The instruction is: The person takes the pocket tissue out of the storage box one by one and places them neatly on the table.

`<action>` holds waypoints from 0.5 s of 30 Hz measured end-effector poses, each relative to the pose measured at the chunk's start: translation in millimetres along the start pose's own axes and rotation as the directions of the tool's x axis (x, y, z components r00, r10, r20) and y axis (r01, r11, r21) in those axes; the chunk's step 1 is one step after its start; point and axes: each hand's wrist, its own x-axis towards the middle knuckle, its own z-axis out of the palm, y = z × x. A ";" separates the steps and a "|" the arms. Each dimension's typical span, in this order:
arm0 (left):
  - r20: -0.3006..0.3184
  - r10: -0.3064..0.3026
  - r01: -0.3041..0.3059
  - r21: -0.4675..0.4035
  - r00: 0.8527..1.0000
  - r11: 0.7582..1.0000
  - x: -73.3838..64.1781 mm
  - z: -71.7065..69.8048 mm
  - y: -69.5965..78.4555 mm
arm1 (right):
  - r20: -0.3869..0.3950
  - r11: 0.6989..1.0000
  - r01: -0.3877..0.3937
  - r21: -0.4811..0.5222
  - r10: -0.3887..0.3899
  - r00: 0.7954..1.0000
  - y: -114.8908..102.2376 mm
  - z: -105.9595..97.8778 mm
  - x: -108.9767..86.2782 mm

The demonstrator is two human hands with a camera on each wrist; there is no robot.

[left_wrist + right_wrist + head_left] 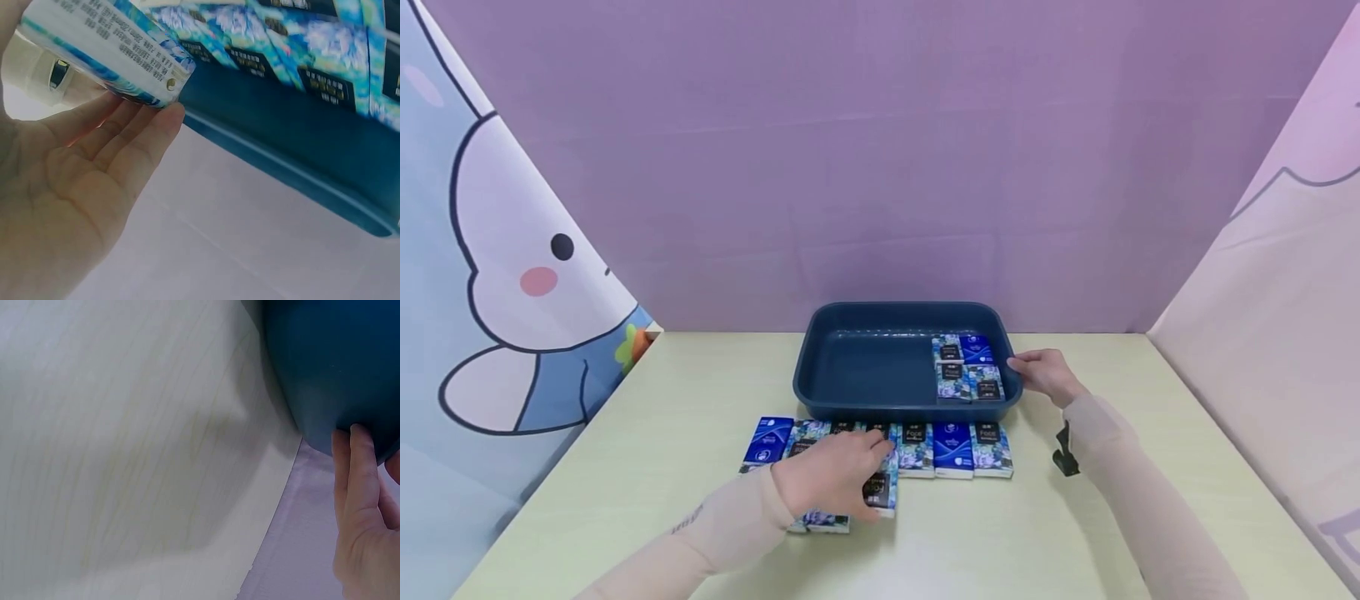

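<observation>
My left hand (831,475) grips a floral tissue pack (881,492) between thumb and fingers, over the packs in front of the tray. In the left wrist view the held pack (119,53) shows its white printed side, with the fingertips along its edge. On the right, my right hand (1051,375) pinches the right rim of a dark blue plastic tray (865,412). The right wrist view shows its fingers (362,469) against the tray's outer wall (331,369); the thumb is partly out of frame. Several tissue packs (970,383) lie inside the tray at its right end.
Several more floral and blue tissue packs (953,450) line the tray's front side on the pale table (985,542). Others at the left are partly hidden by the left hand. A purple cloth (895,167) hangs behind the table, with printed cloth panels (542,333) at the sides.
</observation>
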 end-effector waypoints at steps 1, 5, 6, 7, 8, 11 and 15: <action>-0.002 0.004 -0.004 0.000 1.000 1.000 -0.6 1.9 1.2 | 0.000 1.000 0.001 -0.002 -0.001 1.000 0.1 -0.2 -0.2; -0.010 0.019 -0.019 -0.013 1.000 1.000 -3.0 8.6 3.4 | 0.001 1.000 0.004 -0.001 -0.004 1.000 0.1 0.1 0.6; -0.014 0.023 -0.023 -0.015 1.000 1.000 -3.9 10.3 3.8 | -0.002 1.000 0.000 0.000 0.000 1.000 0.1 0.3 0.9; -0.018 0.028 -0.028 -0.019 0.999 0.999 -4.6 11.9 4.2 | -0.003 1.000 -0.002 -0.001 0.002 1.000 0.2 0.4 1.2; -0.021 0.031 -0.032 -0.018 0.999 0.999 -5.5 13.3 4.6 | -0.003 1.000 -0.007 0.001 0.007 1.000 0.3 0.5 1.5; -0.040 0.046 -0.046 -0.009 0.998 0.999 -7.5 18.4 5.8 | 0.000 1.000 -0.010 -0.002 0.010 1.000 0.2 0.5 1.7; -0.059 0.062 -0.061 0.020 0.996 0.998 -8.9 25.3 7.3 | 0.001 1.000 -0.006 -0.005 0.006 1.000 -0.8 -0.1 1.3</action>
